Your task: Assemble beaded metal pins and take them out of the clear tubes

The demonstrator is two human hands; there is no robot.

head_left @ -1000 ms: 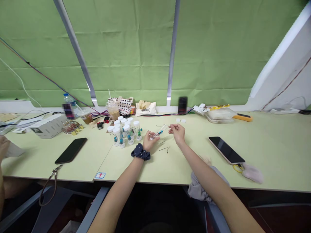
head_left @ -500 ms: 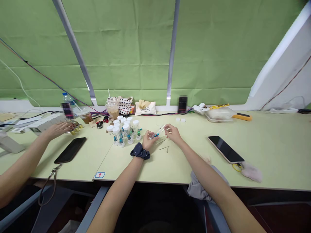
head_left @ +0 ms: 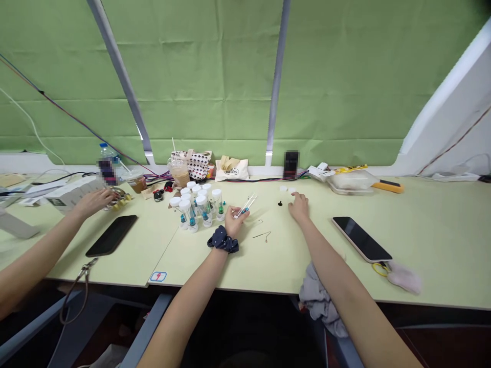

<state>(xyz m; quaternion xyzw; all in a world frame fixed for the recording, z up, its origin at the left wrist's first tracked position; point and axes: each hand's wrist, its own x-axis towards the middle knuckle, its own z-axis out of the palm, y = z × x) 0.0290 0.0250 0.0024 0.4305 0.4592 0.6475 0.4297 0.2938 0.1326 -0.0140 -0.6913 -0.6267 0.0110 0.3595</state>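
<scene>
- Holds a clear tube [head_left: 249, 202] aslant in the left hand [head_left: 235, 221], just above the counter [head_left: 268, 268], with the fingers clamped around its lower part and its other end angled up and to the right.
- Shows a touch of blue low in the tube, close to the thumb.
- Wears a dark dotted scrunchie [head_left: 221, 240] on the left wrist.
- Stretches the right hand [head_left: 300, 208] out, well apart from the left, with its fingertips right by two white caps [head_left: 283, 188] lying near the back; cannot tell whether in contact with the nearer cap, nor whether with fingers together or apart.
- Leaves a small black piece [head_left: 280, 203] on the counter between the tube and the right hand.
- Has a thin bent metal piece [head_left: 262, 235] in front of the tube, near the left hand, with a smaller thin piece [head_left: 260, 221] just beyond.
- Gathers a cluster of white-capped tubes [head_left: 197, 204], upright and holding blue and green pieces, just left of the left hand.
- Sets a phone [head_left: 361, 238] to the right, face up, beside a fluffy charm [head_left: 404, 276].
- Shares the surface with another person's hand [head_left: 92, 202], at far left over some gold-coloured pieces [head_left: 125, 198] near a second phone [head_left: 111, 235].
</scene>
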